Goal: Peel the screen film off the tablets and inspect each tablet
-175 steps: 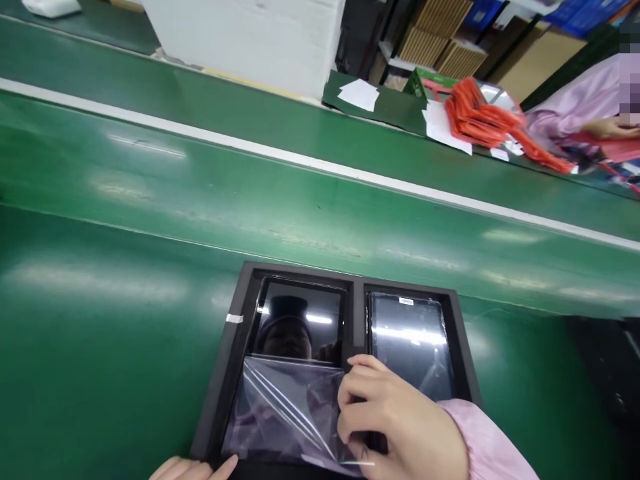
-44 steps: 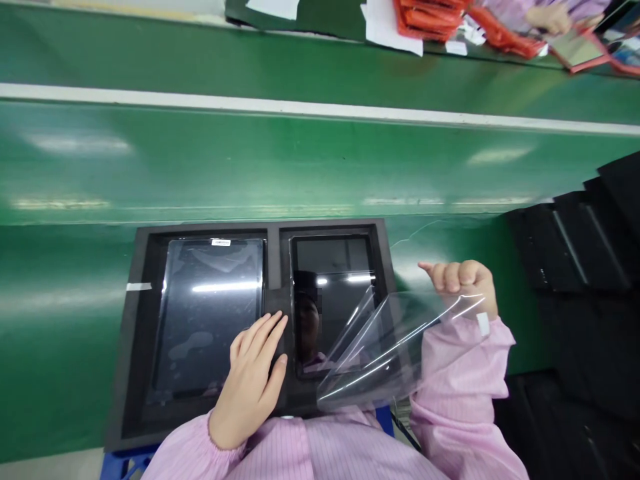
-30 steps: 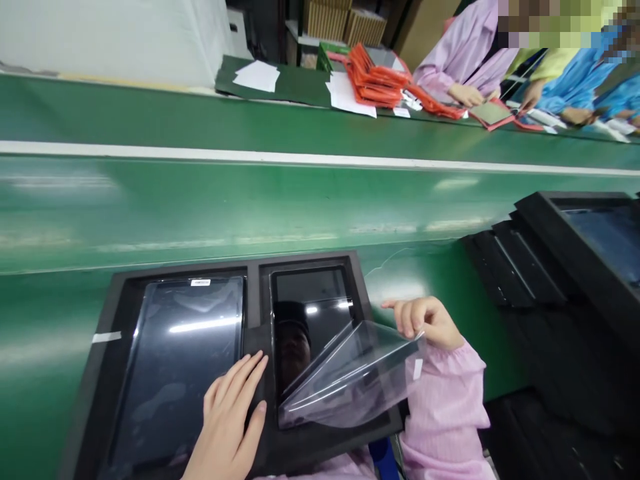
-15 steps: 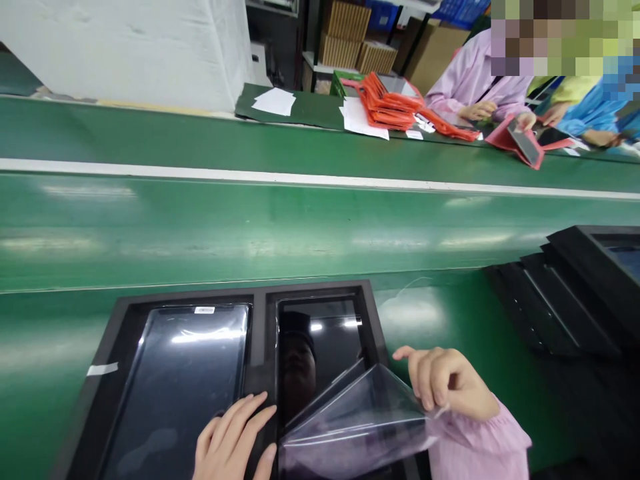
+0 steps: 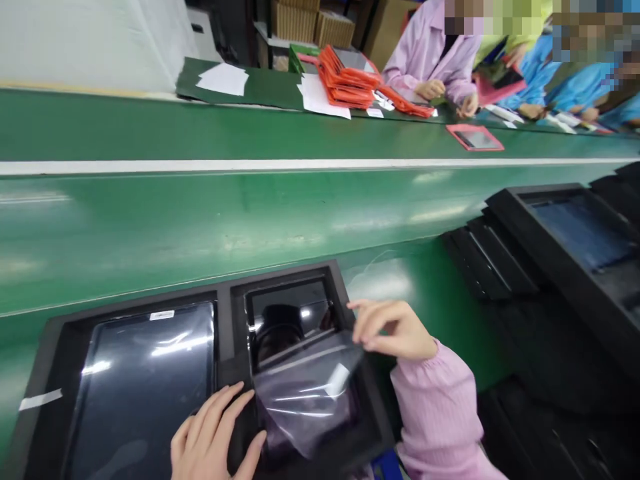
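Observation:
My right hand (image 5: 393,329) pinches the upper right corner of a clear plastic film (image 5: 305,387). The film slants over the lower part of a glossy black screen (image 5: 285,300), whose upper part shows bare. That screen lies in the right compartment of a black foam tray (image 5: 226,327). With fingers spread, my left hand (image 5: 215,433) rests on the tray's middle divider. In the left compartment lies a second screen (image 5: 145,393), film-covered, with a small white label at its top edge.
Black foam trays (image 5: 555,260) are stacked at the right, one holding a screen. Behind runs a green conveyor (image 5: 200,220). Across it, co-workers sit near a pile of orange-red sleeves (image 5: 347,80), white papers (image 5: 223,79) and a red-framed panel (image 5: 475,137).
My right hand has drawn the film's corner up and back over the screen. The view has shifted to the right. Across the conveyor, a red-framed panel now lies flat.

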A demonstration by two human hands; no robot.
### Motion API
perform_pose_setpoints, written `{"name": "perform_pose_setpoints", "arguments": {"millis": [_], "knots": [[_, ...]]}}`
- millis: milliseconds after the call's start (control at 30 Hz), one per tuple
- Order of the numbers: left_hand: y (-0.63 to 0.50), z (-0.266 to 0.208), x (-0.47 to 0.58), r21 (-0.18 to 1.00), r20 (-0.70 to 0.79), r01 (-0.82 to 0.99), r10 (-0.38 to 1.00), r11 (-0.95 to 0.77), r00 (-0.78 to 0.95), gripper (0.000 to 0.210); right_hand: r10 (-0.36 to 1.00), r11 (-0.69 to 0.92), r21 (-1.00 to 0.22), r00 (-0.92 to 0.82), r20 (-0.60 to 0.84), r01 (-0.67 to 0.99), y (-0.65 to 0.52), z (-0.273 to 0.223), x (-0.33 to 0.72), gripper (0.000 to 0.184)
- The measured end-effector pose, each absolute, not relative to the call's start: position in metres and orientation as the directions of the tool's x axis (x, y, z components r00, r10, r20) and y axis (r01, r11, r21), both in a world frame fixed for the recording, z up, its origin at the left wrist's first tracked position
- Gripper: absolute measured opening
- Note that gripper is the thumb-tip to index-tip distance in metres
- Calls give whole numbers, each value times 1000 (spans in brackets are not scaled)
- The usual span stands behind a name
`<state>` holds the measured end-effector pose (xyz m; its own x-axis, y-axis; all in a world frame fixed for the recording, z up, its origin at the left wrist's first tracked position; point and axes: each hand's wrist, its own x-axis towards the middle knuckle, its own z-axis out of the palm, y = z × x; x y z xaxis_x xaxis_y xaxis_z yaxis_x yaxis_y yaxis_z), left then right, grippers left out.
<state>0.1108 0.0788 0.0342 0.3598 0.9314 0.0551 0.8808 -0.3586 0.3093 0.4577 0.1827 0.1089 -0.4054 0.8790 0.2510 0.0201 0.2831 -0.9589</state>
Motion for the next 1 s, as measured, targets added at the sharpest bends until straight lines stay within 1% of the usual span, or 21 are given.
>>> {"name": "perform_pose_setpoints", "arguments": {"millis": [67,167,233,267,300,333,400,500,600,733,867,933,1000], "knots": [[81,38,108,314,63,864,916,-394,395,43,892,342,-925,-368,263,166,192,120,444,3],[83,48,112,331,40,866,923,-374,383,44,863,430,-846,-419,283,315,208,136,422,5],[83,54,117,338,25,871,929,-356,370,45,881,415,-793,-415,228,445,218,142,409,10],[83,57,119,341,20,872,930,-351,366,45,897,375,-797,-401,185,473,222,144,403,11],[83,59,121,342,17,873,931,-347,364,46,909,321,-827,-395,133,462,225,145,397,13],[83,61,123,344,15,873,932,-345,362,47,913,260,-871,-399,80,418,228,145,390,15],[83,63,123,349,12,872,932,-343,361,49,904,123,-956,-428,-3,267,232,142,379,22],[82,62,122,353,6,872,933,-339,360,49,907,-43,-998,-418,-56,42,239,131,365,25],[81,61,120,357,-4,873,934,-333,358,49,929,-201,-973,-338,-151,-116,246,118,361,28],[79,61,121,371,-24,874,937,-314,347,48,919,-380,-896,-207,-337,-230,250,108,365,29],[79,62,121,397,-35,872,944,-287,327,47,901,-430,-809,-136,-412,-400,244,100,370,20],[79,62,122,414,-29,865,945,-284,325,46,894,-435,-789,-99,-438,-434,240,95,370,19],[79,63,122,414,-29,866,947,-280,320,47,884,-448,-783,-83,-460,-430,237,91,370,19]]}}
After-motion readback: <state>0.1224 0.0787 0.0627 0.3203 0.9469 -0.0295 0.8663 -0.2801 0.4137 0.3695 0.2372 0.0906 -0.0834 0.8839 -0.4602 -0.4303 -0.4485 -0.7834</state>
